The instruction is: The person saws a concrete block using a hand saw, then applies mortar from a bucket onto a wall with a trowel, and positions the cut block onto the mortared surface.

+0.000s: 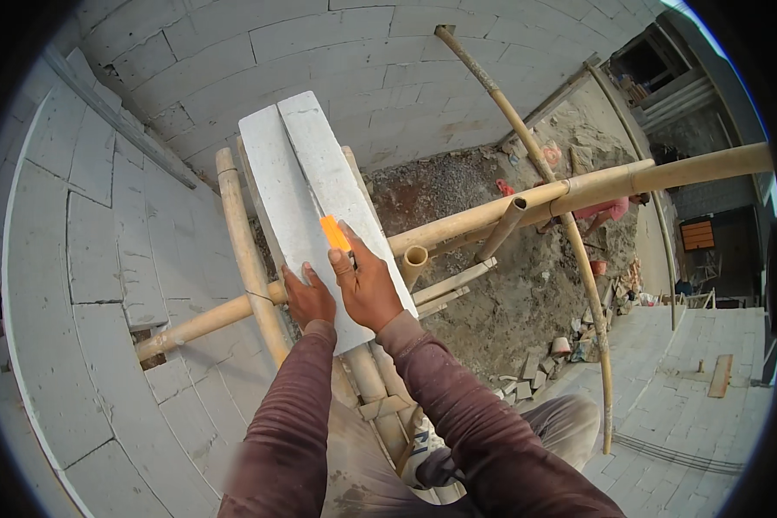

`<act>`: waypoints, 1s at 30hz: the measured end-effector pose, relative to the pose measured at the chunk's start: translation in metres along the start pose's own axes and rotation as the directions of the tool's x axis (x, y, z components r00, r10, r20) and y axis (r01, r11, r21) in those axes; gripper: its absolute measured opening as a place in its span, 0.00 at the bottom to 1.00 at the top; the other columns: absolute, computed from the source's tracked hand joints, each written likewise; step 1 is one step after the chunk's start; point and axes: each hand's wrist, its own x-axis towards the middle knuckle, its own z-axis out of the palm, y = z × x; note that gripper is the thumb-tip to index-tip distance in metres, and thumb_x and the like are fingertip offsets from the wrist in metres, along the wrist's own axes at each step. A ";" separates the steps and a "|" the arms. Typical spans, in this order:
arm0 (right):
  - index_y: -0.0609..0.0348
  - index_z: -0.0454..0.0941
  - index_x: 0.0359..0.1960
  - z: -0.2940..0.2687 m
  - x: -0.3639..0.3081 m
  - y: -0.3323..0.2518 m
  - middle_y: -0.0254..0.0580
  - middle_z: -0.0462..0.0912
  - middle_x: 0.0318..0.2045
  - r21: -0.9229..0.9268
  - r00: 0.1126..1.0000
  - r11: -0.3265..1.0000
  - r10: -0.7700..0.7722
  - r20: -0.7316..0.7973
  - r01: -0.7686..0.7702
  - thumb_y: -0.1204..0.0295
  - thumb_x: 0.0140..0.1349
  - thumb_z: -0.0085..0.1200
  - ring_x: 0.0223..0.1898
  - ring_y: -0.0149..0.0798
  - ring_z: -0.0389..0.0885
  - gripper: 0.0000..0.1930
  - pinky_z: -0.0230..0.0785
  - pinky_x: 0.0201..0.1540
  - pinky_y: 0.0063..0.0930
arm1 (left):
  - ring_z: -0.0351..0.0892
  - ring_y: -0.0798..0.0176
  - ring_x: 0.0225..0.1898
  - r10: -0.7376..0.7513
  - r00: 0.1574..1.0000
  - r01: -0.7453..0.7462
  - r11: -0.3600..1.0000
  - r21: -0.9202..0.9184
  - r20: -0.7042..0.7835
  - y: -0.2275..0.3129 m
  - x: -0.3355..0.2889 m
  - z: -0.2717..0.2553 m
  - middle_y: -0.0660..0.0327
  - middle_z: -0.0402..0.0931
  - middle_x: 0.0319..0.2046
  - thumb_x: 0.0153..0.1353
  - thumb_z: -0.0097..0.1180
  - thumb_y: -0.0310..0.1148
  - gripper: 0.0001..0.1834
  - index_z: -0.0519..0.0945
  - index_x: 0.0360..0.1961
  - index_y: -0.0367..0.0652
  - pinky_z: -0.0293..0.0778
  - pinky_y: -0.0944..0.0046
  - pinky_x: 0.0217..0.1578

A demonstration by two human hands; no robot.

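Observation:
A long pale grey lightweight concrete block (276, 181) lies across bamboo poles, with a dark lengthwise cut running down its top face. My right hand (369, 289) is closed around the orange handle of a hand saw (335, 233). Its thin blade shows almost edge-on, lined up with the cut. Beside it, my left hand (311, 300) rests on the near part of the block, fingers and thumb apart. Part of the saw handle is hidden by the right hand.
Bamboo scaffold poles (604, 181) cross on the right; one upright pole (249, 250) stands left of the block. Block walls (104, 250) rise at left and ahead. Below lie rubble and broken blocks (531, 371). A person in a pink top (609, 210) bends down beyond the poles.

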 end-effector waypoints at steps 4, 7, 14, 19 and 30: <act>0.71 0.64 0.72 0.004 0.040 -0.021 0.61 0.86 0.38 -0.075 0.997 0.996 -0.055 -0.050 0.052 0.53 0.79 0.48 0.35 0.43 0.82 0.33 0.76 0.44 0.40 | 0.73 0.34 0.64 0.044 0.999 -0.044 0.999 -0.020 -0.020 -0.011 0.004 0.011 0.39 0.69 0.68 0.77 0.44 0.50 0.35 0.61 0.73 0.35 0.71 0.42 0.62; 0.71 0.60 0.74 -0.009 -0.057 -0.022 0.68 0.76 0.62 -0.015 0.984 0.984 -0.175 0.015 0.175 0.54 0.78 0.48 0.57 0.54 0.78 0.34 0.71 0.60 0.41 | 0.74 0.34 0.64 0.018 0.998 -0.014 0.998 0.057 -0.064 -0.020 0.015 -0.009 0.38 0.70 0.67 0.77 0.45 0.49 0.34 0.61 0.73 0.35 0.72 0.43 0.62; 0.72 0.64 0.71 -0.008 0.018 -0.012 0.73 0.82 0.49 -0.043 0.995 0.995 0.088 0.051 -0.086 0.54 0.78 0.49 0.55 0.61 0.83 0.34 0.74 0.56 0.44 | 0.74 0.33 0.62 0.026 0.999 -0.027 1.000 -0.015 -0.048 -0.004 0.001 0.005 0.37 0.71 0.65 0.77 0.45 0.48 0.33 0.61 0.73 0.35 0.73 0.43 0.60; 0.68 0.66 0.71 0.007 0.034 0.007 0.41 0.80 0.33 -0.105 0.991 0.988 -0.121 -0.049 0.116 0.50 0.80 0.44 0.26 0.26 0.73 0.33 0.71 0.31 0.26 | 0.75 0.32 0.61 0.023 1.000 -0.023 1.000 -0.015 -0.015 -0.007 0.002 0.007 0.38 0.70 0.66 0.77 0.46 0.48 0.33 0.62 0.73 0.35 0.74 0.41 0.60; 0.68 0.65 0.72 0.000 0.056 0.004 0.35 0.77 0.25 -0.105 0.994 0.990 -0.098 -0.047 0.093 0.52 0.80 0.46 0.26 0.27 0.73 0.33 0.70 0.31 0.25 | 0.75 0.32 0.61 0.046 0.998 -0.048 0.997 -0.058 -0.043 0.004 0.002 0.015 0.37 0.71 0.65 0.77 0.46 0.50 0.34 0.62 0.73 0.36 0.74 0.41 0.60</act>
